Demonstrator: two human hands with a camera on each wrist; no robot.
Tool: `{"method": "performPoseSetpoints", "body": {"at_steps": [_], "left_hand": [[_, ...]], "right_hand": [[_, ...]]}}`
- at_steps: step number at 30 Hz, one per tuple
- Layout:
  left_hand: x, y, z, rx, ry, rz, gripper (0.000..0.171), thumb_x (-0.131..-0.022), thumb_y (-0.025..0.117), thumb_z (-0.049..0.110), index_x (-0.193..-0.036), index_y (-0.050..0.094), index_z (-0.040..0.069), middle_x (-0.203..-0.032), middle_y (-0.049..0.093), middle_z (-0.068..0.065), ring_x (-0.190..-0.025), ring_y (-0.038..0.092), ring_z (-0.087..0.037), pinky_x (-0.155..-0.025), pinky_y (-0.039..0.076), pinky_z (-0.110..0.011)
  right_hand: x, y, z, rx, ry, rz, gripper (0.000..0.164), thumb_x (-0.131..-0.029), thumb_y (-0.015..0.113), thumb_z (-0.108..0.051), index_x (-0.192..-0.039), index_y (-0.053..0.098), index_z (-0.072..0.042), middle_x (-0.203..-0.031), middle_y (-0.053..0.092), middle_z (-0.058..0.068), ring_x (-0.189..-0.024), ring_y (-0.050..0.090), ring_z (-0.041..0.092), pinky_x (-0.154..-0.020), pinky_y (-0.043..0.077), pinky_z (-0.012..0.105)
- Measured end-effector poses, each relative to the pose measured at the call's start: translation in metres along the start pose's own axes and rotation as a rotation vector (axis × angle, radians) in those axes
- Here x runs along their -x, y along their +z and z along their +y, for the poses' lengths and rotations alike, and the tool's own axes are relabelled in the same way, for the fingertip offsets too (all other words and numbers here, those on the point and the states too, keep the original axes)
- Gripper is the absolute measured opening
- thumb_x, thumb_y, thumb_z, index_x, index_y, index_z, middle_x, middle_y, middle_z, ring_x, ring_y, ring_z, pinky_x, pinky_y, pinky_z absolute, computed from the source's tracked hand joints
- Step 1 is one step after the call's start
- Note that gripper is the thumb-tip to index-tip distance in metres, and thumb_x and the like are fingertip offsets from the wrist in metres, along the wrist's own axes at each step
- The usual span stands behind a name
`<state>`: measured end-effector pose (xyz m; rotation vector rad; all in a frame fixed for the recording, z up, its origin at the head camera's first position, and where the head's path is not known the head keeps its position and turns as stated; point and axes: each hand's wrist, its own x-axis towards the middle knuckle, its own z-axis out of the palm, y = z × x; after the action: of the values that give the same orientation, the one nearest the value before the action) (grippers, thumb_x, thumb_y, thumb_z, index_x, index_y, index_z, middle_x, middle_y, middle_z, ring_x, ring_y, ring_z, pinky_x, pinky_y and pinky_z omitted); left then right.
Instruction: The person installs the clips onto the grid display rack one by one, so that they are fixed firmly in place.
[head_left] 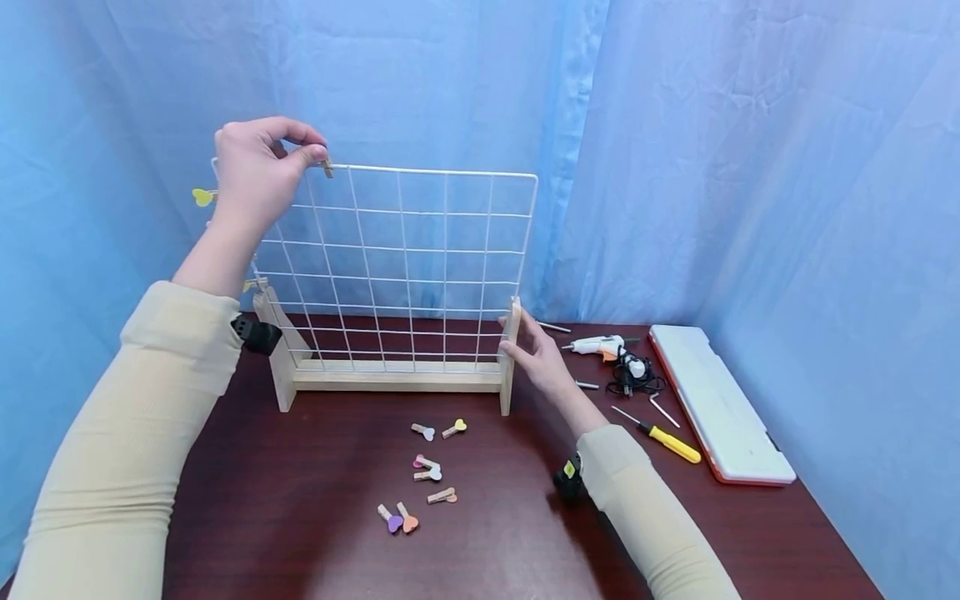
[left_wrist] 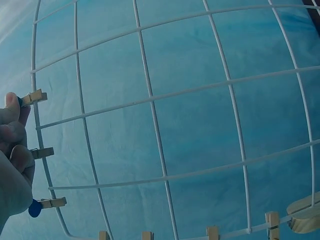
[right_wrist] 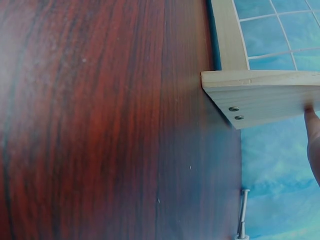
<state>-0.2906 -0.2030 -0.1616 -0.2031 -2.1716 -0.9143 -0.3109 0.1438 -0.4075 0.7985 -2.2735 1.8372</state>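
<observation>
Head view: my left hand (head_left: 258,175) is up at the top edge of the wire grid (head_left: 405,248), thumb and finger closed in a pinch on a clothespin (head_left: 327,169) that sits across that top wire. My right hand (head_left: 543,362) is lower down, thumb and fingers on either side of the stand's right post (head_left: 512,367). The grid stands upright in this wooden stand (head_left: 397,382) toward the back of the table (head_left: 300,500). A clothespin with a yellow heart (head_left: 202,197) sticks out from the grid's left side. From my left wrist, I see two more clothespins on the same wire as the pinched one, the middle one (left_wrist: 42,153) partly behind my hand. Seven loose clothespins (head_left: 428,476) lie in front of the stand. To the right are a glue gun (head_left: 600,346), a yellow-handled screwdriver (head_left: 675,444) and a white case (head_left: 720,408).
</observation>
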Motion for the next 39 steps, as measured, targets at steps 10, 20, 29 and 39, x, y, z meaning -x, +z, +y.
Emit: {"method": "performPoseSetpoints", "body": {"at_steps": [10, 20, 29, 39], "left_hand": [[0.011, -0.008, 0.003, 0.072, 0.032, 0.051, 0.031, -0.076, 0.066, 0.037, -0.101, 0.067, 0.019, -0.095, 0.063, 0.008, -0.050, 0.042, -0.004, -0.050, 0.031, -0.019], [0.079, 0.023, 0.007, 0.046, 0.283, -0.141, 0.025, -0.076, 0.070, 0.026, -0.095, 0.067, 0.011, -0.089, 0.066, 0.002, -0.061, 0.050, -0.003, -0.054, 0.038, -0.017], [0.158, 0.106, -0.035, 0.074, 0.233, -0.545, 0.026, -0.073, 0.072, 0.026, -0.094, 0.066, 0.013, -0.085, 0.065, 0.004, -0.071, 0.056, -0.010, -0.064, 0.046, -0.029], [0.211, 0.158, -0.077, 0.139, 0.278, -0.892, 0.020, -0.072, 0.073, 0.021, -0.088, 0.067, 0.011, -0.084, 0.065, 0.002, -0.080, 0.059, -0.015, -0.074, 0.047, -0.035]], "right_hand": [[-0.001, 0.002, 0.001, -0.020, -0.008, -0.004, 0.063, -0.085, 0.058, -0.010, -0.140, 0.027, -0.015, -0.126, 0.050, 0.016, -0.119, 0.041, 0.034, -0.094, 0.034, 0.049], [-0.001, 0.003, -0.002, -0.011, -0.018, 0.008, 0.062, -0.085, 0.058, -0.007, -0.139, 0.029, -0.013, -0.124, 0.051, 0.018, -0.117, 0.043, 0.035, -0.095, 0.033, 0.047], [-0.002, 0.002, 0.001, -0.004, -0.019, 0.014, 0.062, -0.085, 0.058, -0.009, -0.139, 0.029, -0.016, -0.125, 0.051, 0.016, -0.119, 0.043, 0.032, -0.093, 0.038, 0.037], [-0.002, 0.003, 0.001, -0.007, -0.008, 0.015, 0.061, -0.085, 0.058, -0.009, -0.139, 0.031, -0.018, -0.124, 0.052, 0.015, -0.118, 0.044, 0.027, -0.095, 0.036, 0.043]]}}
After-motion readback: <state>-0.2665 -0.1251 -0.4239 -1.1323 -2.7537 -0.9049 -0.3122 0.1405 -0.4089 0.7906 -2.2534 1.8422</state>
